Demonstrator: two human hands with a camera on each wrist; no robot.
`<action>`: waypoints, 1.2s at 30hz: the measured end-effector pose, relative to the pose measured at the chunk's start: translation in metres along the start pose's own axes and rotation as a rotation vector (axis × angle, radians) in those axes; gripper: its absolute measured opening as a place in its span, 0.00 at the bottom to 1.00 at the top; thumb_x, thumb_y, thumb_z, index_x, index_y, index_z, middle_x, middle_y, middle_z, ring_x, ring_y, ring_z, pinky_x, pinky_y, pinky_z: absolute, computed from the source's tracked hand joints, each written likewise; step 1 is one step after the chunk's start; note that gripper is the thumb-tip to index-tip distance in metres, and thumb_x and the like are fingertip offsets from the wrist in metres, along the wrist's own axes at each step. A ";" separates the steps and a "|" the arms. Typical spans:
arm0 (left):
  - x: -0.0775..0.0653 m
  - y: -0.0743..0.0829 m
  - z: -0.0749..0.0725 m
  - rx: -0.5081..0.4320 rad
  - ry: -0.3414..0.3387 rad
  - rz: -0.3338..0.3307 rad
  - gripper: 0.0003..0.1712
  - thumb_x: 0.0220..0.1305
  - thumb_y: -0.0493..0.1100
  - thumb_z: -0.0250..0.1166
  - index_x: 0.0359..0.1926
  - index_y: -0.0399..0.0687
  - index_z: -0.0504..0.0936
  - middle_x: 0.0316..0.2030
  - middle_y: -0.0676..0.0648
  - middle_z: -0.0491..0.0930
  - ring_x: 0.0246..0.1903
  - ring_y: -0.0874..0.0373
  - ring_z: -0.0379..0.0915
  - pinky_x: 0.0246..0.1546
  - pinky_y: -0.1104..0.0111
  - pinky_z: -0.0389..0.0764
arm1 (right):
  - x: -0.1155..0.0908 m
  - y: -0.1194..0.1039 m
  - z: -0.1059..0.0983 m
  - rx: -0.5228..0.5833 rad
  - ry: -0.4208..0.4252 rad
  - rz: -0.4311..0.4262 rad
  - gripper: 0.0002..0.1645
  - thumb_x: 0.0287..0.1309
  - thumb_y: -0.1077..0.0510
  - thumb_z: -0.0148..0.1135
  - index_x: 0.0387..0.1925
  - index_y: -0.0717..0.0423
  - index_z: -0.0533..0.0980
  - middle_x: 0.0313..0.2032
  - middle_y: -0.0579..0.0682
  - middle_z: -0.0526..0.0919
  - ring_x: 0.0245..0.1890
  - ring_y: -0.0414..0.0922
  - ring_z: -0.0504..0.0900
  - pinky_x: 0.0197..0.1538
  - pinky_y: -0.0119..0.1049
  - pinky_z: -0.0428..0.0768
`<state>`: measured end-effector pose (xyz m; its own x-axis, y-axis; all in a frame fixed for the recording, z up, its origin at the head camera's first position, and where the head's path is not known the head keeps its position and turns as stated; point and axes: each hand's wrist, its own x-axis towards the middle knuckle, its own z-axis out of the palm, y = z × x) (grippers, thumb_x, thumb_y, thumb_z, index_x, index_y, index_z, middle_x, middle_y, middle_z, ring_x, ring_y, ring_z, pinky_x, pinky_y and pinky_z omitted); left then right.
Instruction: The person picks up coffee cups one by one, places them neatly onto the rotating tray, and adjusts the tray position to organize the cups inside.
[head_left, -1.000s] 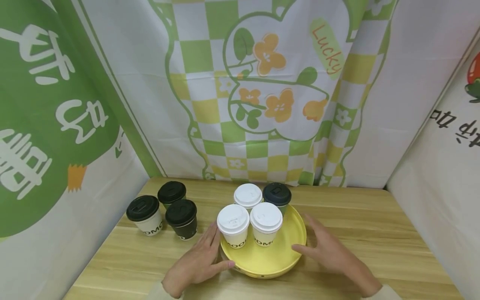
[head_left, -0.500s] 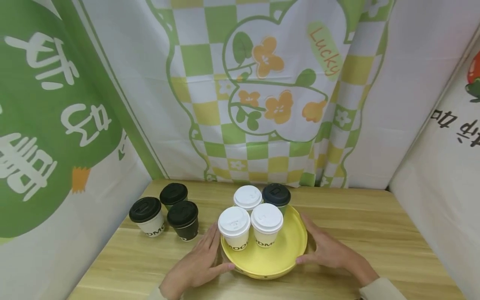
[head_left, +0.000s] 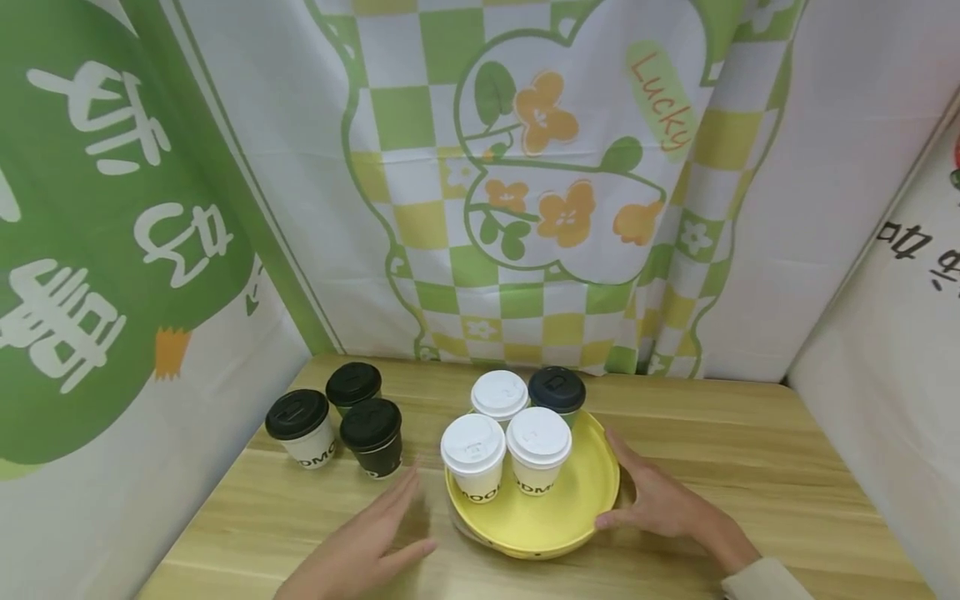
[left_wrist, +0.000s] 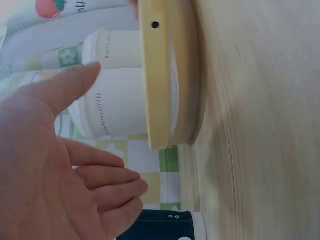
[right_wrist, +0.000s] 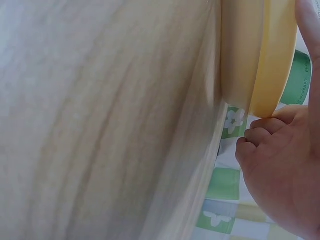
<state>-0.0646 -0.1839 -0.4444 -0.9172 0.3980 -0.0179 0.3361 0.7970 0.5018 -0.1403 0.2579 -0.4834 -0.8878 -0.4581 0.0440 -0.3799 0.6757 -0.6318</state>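
A round yellow tray with a raised rim stands on the wooden table. On it are three paper coffee cups with white lids, one at the front left, one at the front right and one behind. A black-lidded coffee cup is at the back right. My left hand is left of the tray, clear of its rim, fingers extended and thumb apart, holding nothing. My right hand rests against the tray's right edge, thumb toward the front and fingers toward the back; the fingertips meet the rim in the right wrist view.
Three more black-lidded coffee cups stand grouped at the left: one white-bodied, one black-bodied and one behind. A patterned curtain hangs along the table's back edge, with cloth walls on both sides.
My left hand has come off the tray's left side and moved left and toward me. My right hand first closed in on the right edge and has stayed there. The cups stay in place.
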 end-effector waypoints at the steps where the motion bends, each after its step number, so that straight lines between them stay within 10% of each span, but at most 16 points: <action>1: -0.002 -0.002 -0.002 -0.019 0.005 -0.030 0.55 0.73 0.74 0.56 0.83 0.42 0.56 0.84 0.40 0.53 0.81 0.40 0.55 0.78 0.41 0.62 | 0.000 0.000 0.000 0.002 0.003 0.002 0.86 0.45 0.26 0.79 0.85 0.63 0.39 0.82 0.70 0.49 0.80 0.69 0.57 0.79 0.64 0.58; 8: -0.011 -0.022 -0.012 -0.099 0.128 -0.288 0.52 0.71 0.66 0.66 0.78 0.32 0.63 0.75 0.30 0.67 0.74 0.32 0.66 0.73 0.37 0.70 | -0.003 0.000 -0.001 -0.021 0.018 0.004 0.85 0.45 0.25 0.79 0.84 0.65 0.41 0.82 0.70 0.51 0.80 0.69 0.58 0.78 0.64 0.58; 16: 0.003 -0.053 -0.008 -0.308 0.258 -0.392 0.55 0.72 0.55 0.70 0.78 0.22 0.53 0.76 0.21 0.58 0.77 0.26 0.55 0.77 0.35 0.62 | -0.006 -0.003 -0.002 -0.022 0.020 0.019 0.86 0.44 0.24 0.78 0.84 0.66 0.41 0.82 0.69 0.51 0.80 0.68 0.59 0.79 0.62 0.58; 36: 0.051 -0.076 0.006 -0.559 0.527 -0.261 0.47 0.63 0.44 0.78 0.73 0.30 0.62 0.71 0.28 0.69 0.77 0.31 0.60 0.80 0.40 0.60 | -0.009 -0.018 0.008 0.052 0.022 0.076 0.87 0.44 0.26 0.80 0.85 0.62 0.37 0.83 0.68 0.49 0.81 0.67 0.56 0.80 0.64 0.58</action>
<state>-0.1354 -0.2216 -0.4884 -0.9785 -0.1464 0.1455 0.0685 0.4345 0.8981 -0.1232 0.2451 -0.4781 -0.9191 -0.3938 0.0112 -0.2981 0.6768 -0.6731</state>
